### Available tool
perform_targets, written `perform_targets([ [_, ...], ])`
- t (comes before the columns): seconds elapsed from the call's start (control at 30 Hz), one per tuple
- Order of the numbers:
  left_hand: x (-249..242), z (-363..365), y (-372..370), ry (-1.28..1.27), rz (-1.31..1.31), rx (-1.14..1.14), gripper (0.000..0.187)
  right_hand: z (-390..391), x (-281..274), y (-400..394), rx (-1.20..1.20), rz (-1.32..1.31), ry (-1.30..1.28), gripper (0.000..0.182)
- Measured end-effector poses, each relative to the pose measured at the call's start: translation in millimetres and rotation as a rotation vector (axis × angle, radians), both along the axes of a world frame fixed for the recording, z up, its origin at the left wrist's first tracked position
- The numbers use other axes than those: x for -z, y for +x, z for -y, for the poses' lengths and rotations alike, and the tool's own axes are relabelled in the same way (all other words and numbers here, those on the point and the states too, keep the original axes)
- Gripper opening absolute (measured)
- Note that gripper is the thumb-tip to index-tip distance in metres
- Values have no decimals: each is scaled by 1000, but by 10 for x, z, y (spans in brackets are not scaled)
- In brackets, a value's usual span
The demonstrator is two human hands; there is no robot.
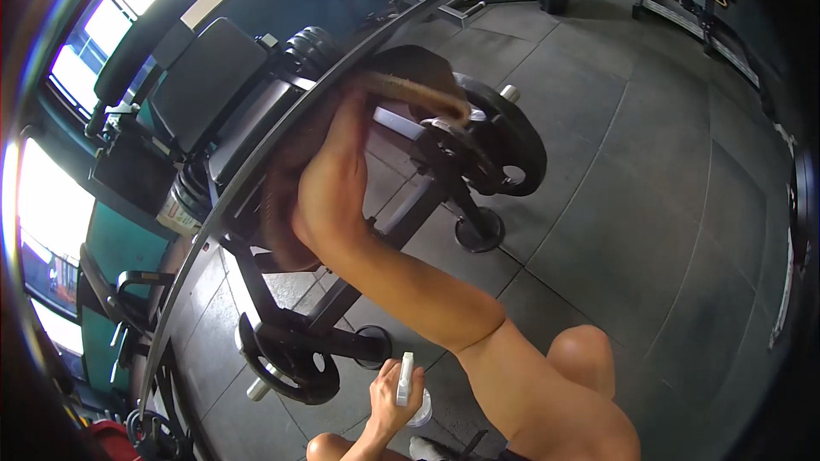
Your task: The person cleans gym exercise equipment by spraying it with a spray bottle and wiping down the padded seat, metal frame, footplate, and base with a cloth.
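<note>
Right hand (337, 175): we press a brown cloth (410, 76) against the machine's padded seat (256, 119), fingers clenched in its folds.
Left hand (389, 397): we grip a white spray bottle (405, 380) upright, low near our knee.
Cloth: bunched at the pad's far edge, beside the black weight plate (512, 145).
Floor (649, 205): dark rubber tiles.
</note>
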State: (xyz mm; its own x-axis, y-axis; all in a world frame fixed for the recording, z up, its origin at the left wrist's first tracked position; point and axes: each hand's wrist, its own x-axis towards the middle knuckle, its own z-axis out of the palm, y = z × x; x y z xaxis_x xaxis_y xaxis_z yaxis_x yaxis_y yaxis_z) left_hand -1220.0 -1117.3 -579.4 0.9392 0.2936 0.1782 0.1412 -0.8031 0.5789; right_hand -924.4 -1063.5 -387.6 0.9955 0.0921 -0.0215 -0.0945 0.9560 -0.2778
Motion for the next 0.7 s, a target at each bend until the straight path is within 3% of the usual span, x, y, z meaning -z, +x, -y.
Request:
perform_targets([
  [0.1, -114, 41, -52, -14, 5, -15, 13, 286, -128, 297, 195, 79, -98, 65],
  [0.2, -183, 33, -135, -19, 39, -19, 15, 575, -278, 893, 247, 187, 97, 71],
  [0.27, -182, 8, -159, -24, 18, -34, 15, 749, -434, 691, 166, 277, 277, 72],
  [0.4, -128, -16, -147, -6, -54, -13, 15, 337, -260, 312, 877, 328, -392, 50],
  [0.47, -133, 6, -146, 0, -45, -5, 16, 586, -185, 868, 974, 370, -820, 44],
  [0.5, -166, 27, -123, -16, 23, 3, 18, 967, -435, 725, 541, 367, -143, 36],
  [0.53, -178, 0, -119, -37, 19, -25, 18, 1038, -540, 748, 407, 329, 14, 42],
  [0.6, -179, -21, -93, -86, 14, -62, 18, 874, -507, 638, 343, 218, 122, 40],
  [0.67, -92, -118, -81, -42, -142, -53, 12, 491, -330, 214, 403, 120, 32, 39],
  [0.7, -80, -93, 1, -47, -68, -24, 11, 281, -235, -57, 460, 88, -53, 39],
])
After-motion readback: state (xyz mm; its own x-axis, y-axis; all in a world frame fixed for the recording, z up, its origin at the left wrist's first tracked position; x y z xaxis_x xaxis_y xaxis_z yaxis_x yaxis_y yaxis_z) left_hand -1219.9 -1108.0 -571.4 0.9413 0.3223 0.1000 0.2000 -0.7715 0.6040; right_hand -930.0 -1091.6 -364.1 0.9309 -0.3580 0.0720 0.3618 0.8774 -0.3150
